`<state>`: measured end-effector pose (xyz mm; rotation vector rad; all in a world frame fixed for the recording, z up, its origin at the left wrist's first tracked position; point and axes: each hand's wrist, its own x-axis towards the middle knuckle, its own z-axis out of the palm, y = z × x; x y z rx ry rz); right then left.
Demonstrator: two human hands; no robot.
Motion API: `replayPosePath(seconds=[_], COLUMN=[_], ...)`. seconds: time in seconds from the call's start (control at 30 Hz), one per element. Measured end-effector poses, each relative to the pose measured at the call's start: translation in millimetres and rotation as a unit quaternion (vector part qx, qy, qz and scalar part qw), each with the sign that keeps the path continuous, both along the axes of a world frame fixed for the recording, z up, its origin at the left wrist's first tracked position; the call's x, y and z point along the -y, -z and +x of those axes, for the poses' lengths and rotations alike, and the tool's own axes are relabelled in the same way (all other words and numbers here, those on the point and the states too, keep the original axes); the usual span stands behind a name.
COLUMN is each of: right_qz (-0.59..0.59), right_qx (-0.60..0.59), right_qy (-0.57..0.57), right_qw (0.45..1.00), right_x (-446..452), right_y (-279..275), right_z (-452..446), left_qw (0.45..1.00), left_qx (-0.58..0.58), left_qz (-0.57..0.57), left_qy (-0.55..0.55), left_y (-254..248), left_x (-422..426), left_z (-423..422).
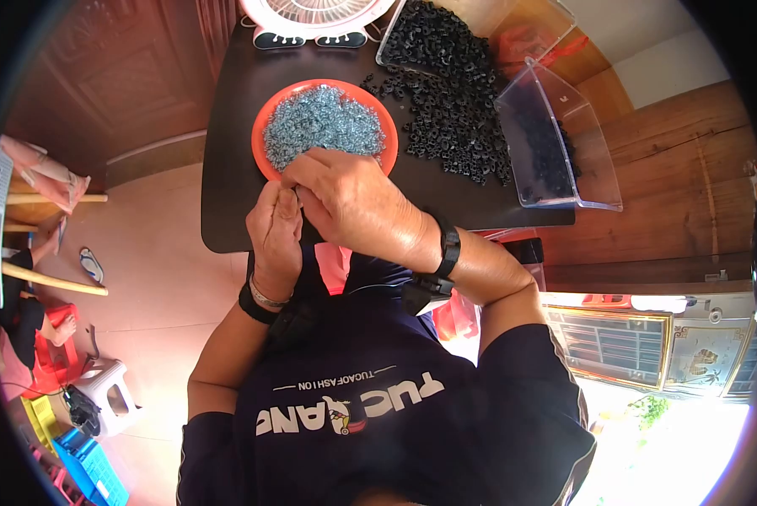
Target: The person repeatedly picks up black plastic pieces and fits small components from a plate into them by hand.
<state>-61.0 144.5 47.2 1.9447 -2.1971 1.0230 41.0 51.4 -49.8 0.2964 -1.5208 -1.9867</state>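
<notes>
My left hand (276,232) and my right hand (340,190) meet at the front edge of the dark table, fingertips together. Both are closed in a pinch, and whatever sits between the fingers is too small or hidden to name. Just beyond them is an orange-red plate (258,139) heaped with small shiny silver metal pieces (324,122); my right hand covers part of its near rim. Many small black plastic parts (459,126) lie spread on the table to the right of the plate.
A clear plastic bin (555,143) with black parts lies tipped at the table's right edge. Another clear container (433,38) spills black parts at the back. A white fan (315,17) stands at the far edge. Another person's foot (58,329) and a white stool (109,392) are at left.
</notes>
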Motion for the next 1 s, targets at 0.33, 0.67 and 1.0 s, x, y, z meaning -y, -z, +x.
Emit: replayPosePath(seconds=[0.33, 0.67, 1.0], right_qz=[-0.079, -0.056, -0.027], right_qx=[-0.038, 0.105, 0.396], right_qy=[0.009, -0.010, -0.031], right_qw=[0.996, 0.993, 0.917], right_x=[-2.7, -20.6, -22.6], right_y=[8.1, -7.6, 6.3], right_z=[13.5, -10.8, -34.6], left_qw=[0.999, 0.985, 0.978], left_qx=[-0.050, -0.065, -0.066], left_qz=[-0.002, 0.132, 0.129], left_qy=[-0.016, 0.090, 0.153], left_y=[-26.8, -39.3, -27.8], left_x=[-11.7, -7.1, 2.6], left_z=[-1.7, -15.7, -18.2])
